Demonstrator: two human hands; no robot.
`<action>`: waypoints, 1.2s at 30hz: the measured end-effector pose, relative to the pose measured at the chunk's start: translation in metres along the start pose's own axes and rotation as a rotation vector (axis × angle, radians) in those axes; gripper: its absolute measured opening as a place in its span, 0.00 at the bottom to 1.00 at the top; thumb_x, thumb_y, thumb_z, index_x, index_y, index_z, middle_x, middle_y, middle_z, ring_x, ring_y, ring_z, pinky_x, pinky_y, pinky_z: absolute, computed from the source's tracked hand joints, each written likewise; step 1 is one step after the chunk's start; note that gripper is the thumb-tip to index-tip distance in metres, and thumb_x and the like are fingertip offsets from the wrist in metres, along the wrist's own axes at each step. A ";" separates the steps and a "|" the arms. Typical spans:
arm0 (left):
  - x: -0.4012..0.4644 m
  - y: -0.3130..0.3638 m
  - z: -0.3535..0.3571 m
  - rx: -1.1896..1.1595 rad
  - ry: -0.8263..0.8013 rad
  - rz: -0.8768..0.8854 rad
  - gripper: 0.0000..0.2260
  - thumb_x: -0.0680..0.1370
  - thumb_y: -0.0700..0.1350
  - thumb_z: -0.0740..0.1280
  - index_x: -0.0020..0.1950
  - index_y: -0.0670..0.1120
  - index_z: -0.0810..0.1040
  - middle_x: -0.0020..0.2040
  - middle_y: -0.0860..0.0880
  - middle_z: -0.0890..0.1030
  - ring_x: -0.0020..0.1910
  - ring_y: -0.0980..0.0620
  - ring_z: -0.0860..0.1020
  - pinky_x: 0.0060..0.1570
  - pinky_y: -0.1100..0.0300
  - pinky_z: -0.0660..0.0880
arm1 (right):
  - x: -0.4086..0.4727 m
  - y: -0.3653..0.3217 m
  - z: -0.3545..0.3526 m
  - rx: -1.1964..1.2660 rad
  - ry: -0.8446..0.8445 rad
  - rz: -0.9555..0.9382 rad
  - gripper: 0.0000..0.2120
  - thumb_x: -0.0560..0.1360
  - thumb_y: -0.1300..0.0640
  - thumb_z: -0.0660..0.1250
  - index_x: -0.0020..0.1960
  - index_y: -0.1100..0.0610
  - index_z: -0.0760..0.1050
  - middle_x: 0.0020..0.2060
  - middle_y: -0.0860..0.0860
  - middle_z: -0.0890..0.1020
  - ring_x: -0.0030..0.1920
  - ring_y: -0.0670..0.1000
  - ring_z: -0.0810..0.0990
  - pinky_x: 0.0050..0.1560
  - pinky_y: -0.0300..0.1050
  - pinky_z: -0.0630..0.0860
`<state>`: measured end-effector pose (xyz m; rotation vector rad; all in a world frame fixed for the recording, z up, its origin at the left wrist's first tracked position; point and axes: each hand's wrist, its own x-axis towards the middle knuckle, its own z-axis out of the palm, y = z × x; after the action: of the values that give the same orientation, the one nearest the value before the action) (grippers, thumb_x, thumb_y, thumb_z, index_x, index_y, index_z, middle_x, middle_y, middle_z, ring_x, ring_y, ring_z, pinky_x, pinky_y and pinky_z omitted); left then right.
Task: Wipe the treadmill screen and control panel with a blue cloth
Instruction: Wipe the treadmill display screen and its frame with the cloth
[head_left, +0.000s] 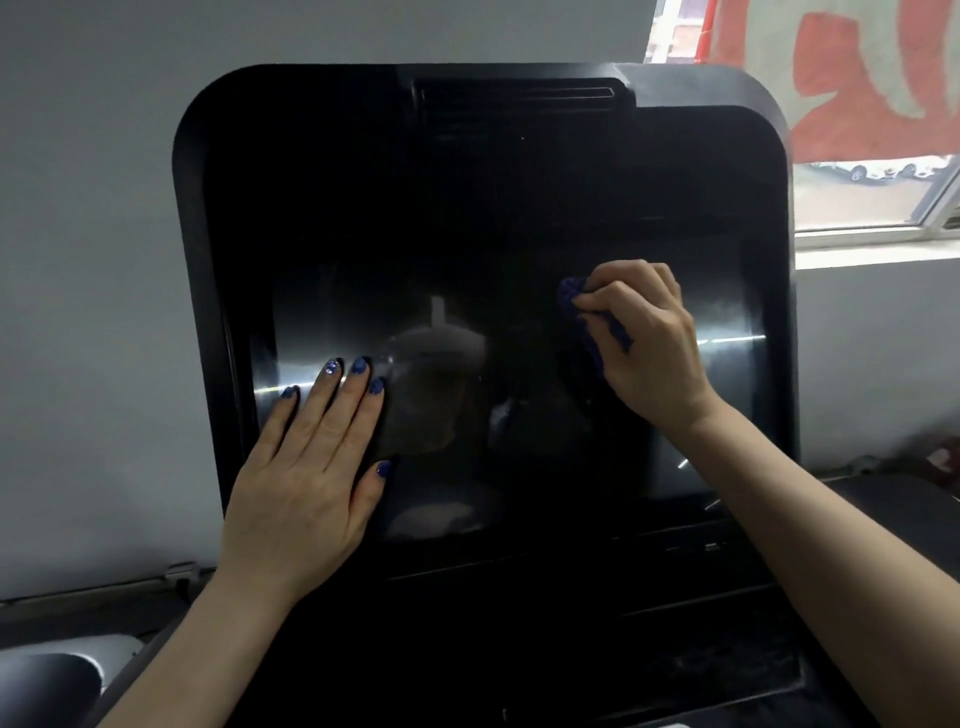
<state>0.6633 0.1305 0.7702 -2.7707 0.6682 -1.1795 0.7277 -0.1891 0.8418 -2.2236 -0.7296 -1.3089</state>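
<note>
Head view: the left hand (306, 478) lay flat, fingers spread, bracing the dark treadmill screen (493, 332) at its lower left, while the right hand (647, 338), its grip pinching a bunched blue cloth (576, 306), pressed on the screen's right half. Overlapping strokes would likely serve best; the control panel (649, 623) below looked not yet reached.

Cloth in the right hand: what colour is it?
Dark blue cloth, seen in the head view.
</note>
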 end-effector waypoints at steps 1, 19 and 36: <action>0.000 0.001 -0.001 -0.001 0.011 0.004 0.26 0.85 0.51 0.53 0.80 0.40 0.60 0.80 0.42 0.60 0.80 0.44 0.58 0.77 0.43 0.57 | 0.000 0.002 -0.001 0.003 -0.006 -0.007 0.02 0.76 0.67 0.69 0.46 0.64 0.81 0.49 0.57 0.80 0.50 0.57 0.76 0.53 0.57 0.74; -0.001 0.034 0.007 -0.052 -0.007 -0.006 0.25 0.82 0.48 0.56 0.78 0.39 0.64 0.79 0.42 0.62 0.80 0.44 0.59 0.76 0.40 0.58 | -0.016 0.027 -0.023 -0.042 -0.015 0.019 0.03 0.76 0.65 0.68 0.47 0.63 0.81 0.49 0.56 0.79 0.50 0.57 0.75 0.54 0.52 0.71; 0.000 0.034 0.006 -0.045 -0.005 -0.009 0.26 0.82 0.48 0.55 0.78 0.39 0.63 0.80 0.41 0.62 0.80 0.44 0.58 0.78 0.43 0.56 | -0.026 0.060 -0.056 -0.082 -0.061 0.007 0.04 0.77 0.64 0.67 0.47 0.64 0.80 0.49 0.57 0.79 0.49 0.59 0.75 0.53 0.51 0.70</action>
<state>0.6549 0.0986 0.7588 -2.8155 0.6909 -1.1728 0.7194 -0.2747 0.8365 -2.3385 -0.7006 -1.2942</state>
